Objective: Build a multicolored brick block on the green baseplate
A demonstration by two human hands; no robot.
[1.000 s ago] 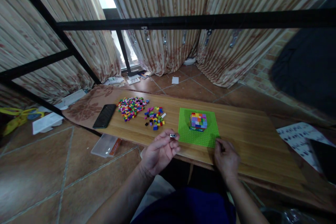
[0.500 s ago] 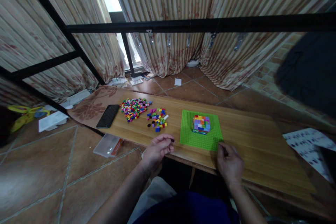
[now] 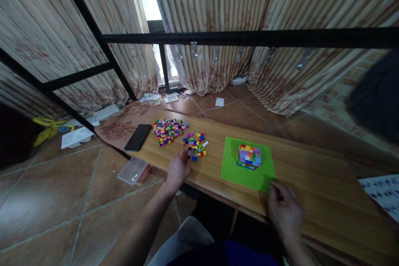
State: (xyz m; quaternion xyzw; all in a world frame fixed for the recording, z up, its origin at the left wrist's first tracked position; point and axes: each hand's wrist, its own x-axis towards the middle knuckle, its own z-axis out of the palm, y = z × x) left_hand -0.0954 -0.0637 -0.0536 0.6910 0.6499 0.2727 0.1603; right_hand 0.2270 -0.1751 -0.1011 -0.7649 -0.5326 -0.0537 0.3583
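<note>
My left hand (image 3: 179, 169) is pinched closed on a small dark brick (image 3: 188, 156), at the near left side of a small group of loose bricks (image 3: 198, 143). To the right lies a green baseplate (image 3: 229, 166), with a hollow-looking block of multicoloured bricks (image 3: 249, 157) standing on it. The fingers of my right hand (image 3: 285, 208) are curled closed at the near right corner of the baseplate and appear to grip it; its palm side is in shadow.
A large heap of small coloured bricks (image 3: 168, 130) and a black phone (image 3: 137, 137) lie on the left of the wooden table (image 3: 314, 183). Below the front edge is a clear plastic box (image 3: 132, 171). A printed sheet (image 3: 383, 193) is at the far right.
My left hand has moved left and forward to the small brick group with the dark brick. My right hand stays at the baseplate corner. The whole view has shifted slightly.
</note>
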